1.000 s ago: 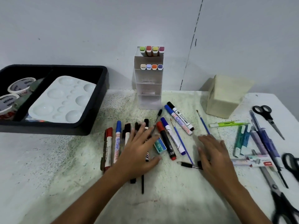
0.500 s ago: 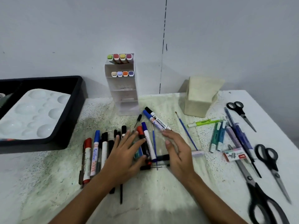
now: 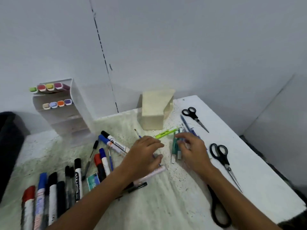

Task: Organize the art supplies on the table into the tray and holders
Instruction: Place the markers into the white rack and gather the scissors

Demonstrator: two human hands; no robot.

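At the middle of the frame, both hands hover low over the speckled table [image 3: 166, 205]. Left hand [image 3: 142, 156] lies palm down with loosely bent fingers above a thin blue brush and a pale pink marker [image 3: 152, 174]; whether it grips either cannot be told. Right hand [image 3: 193, 149] reaches with curled fingers at the teal pens [image 3: 175, 145], just below the green highlighter [image 3: 166, 133]. Markers [image 3: 53, 193] lie at lower left. Upper left stands the white marker rack [image 3: 66, 113]; the cream holder [image 3: 153, 112] sits behind the hands. Scissors [image 3: 222, 160] lie at right.
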